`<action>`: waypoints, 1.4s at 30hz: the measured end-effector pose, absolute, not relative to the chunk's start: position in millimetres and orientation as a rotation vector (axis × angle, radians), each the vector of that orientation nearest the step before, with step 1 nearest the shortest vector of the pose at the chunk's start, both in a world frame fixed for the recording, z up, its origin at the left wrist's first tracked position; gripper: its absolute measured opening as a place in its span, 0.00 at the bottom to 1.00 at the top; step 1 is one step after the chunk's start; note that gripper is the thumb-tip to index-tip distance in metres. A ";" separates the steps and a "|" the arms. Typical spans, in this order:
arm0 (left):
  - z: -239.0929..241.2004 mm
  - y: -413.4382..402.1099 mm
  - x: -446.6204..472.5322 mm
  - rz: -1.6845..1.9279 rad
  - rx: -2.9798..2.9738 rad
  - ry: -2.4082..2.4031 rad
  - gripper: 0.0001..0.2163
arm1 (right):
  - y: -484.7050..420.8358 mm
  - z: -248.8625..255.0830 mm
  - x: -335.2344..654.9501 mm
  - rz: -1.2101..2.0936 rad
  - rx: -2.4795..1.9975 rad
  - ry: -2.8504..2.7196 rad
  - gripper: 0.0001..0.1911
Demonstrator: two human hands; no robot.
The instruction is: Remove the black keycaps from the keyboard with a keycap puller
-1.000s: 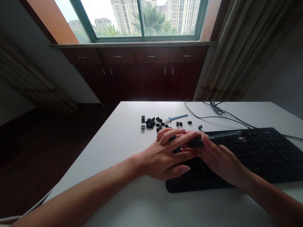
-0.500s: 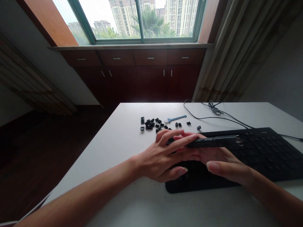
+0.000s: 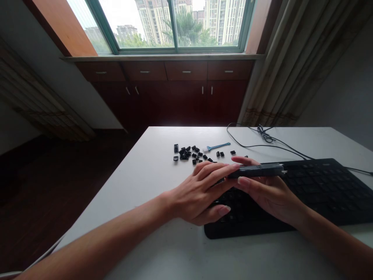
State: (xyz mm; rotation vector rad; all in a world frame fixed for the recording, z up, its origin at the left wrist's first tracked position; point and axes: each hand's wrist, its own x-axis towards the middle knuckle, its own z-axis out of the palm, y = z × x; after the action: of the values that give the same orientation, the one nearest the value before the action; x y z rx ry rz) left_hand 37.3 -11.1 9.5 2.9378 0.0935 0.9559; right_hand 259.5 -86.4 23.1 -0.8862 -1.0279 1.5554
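While a window (image 3: pixel 171 27) and wooden cabinets (image 3: pixel 175 97) stand beyond, the head view shows the smooth white desk (image 3: pixel 140 175) stretching from the left hand (image 3: pixel 199 190) to its slanting left edge. The right hand (image 3: pixel 271 196) has its fingers clamped on a slim, glossy tool (image 3: pixel 262 170) above the black keyboard (image 3: pixel 314 190); I cannot tell whether the left fingers grip it. Blocky keycaps (image 3: pixel 184 153) and a thin blue brush (image 3: pixel 218 146) lie farther back.

The flat black plastic keyboard (image 3: pixel 320 190) lies at lower right on the white rectangular table (image 3: pixel 142 171), behind which brown wooden cabinets (image 3: pixel 186 101) stand across the upper middle. Small black plastic keycaps (image 3: pixel 184 157) cluster at centre, left of a slim blue-handled brush (image 3: pixel 218 146); a thin black cable (image 3: pixel 264 134) loops behind the keyboard.
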 end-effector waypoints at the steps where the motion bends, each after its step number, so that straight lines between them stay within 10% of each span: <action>1: 9.7 -11.3 37.4 0.974 2.944 0.072 0.27 | -86.6 23.3 259.3 1.555 -0.901 -1.047 0.24; 25: 10.4 -11.9 38.9 0.915 2.959 -0.072 0.31 | -89.6 24.1 252.0 1.392 -1.091 -1.265 0.17; 42: 6.6 4.9 28.9 0.992 2.554 0.499 0.08 | -85.9 26.4 268.4 1.353 -1.154 -1.316 0.15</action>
State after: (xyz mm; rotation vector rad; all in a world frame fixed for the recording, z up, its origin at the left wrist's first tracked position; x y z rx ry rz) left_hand 28.9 4.9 6.6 2.5535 0.4989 0.9918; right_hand 268.4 -85.9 26.4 -1.1538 -1.3156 1.3530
